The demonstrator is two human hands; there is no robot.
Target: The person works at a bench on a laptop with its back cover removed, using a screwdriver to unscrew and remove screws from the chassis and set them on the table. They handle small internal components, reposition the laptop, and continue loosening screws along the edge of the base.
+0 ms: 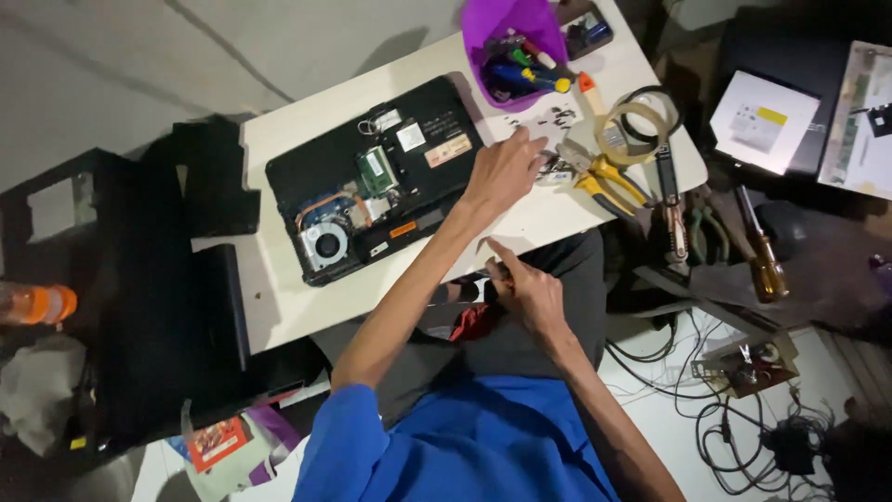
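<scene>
A black laptop lies bottom-up on the white table, its cover off, with the fan and boards exposed. My left hand reaches past the laptop's right edge, and its fingertips touch a white paper with several small dark screws. My right hand rests lower, by the table's near edge over my lap. It is closed around a small screwdriver, of which only an orange bit of handle shows.
A purple cup of tools stands behind the screws. Yellow-handled pliers, a tape roll and more screwdrivers lie to the right. Beyond them are a disc drive, cables on the floor, and an orange bottle far left.
</scene>
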